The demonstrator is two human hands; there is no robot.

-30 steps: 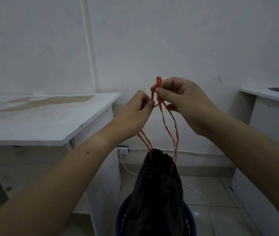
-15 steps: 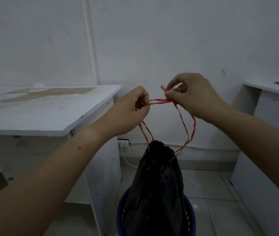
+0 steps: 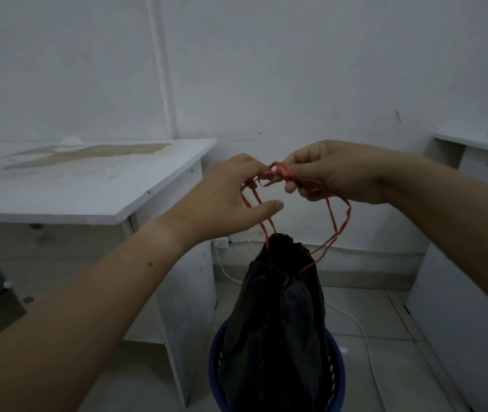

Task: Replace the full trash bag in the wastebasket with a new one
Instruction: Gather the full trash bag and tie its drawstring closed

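The left hand (image 3: 230,200) hooks one loop of the thin red plastic drawstring (image 3: 278,171) with curled fingers. Below, the full black plastic trash bag (image 3: 278,307) stands cinched in the round blue plastic wastebasket (image 3: 337,379). The right hand (image 3: 337,173) pinches the other loop at the crossing. The knot looks half-tied, so the next move is probably to pull both loops snug.

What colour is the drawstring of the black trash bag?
The drawstring is red; the head view shows it.

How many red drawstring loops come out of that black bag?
2. One drawstring loop rises from the black trash bag's neck to the left hand; the other loop bows out rightward, up to the right hand. Their tops twist together between the hands.
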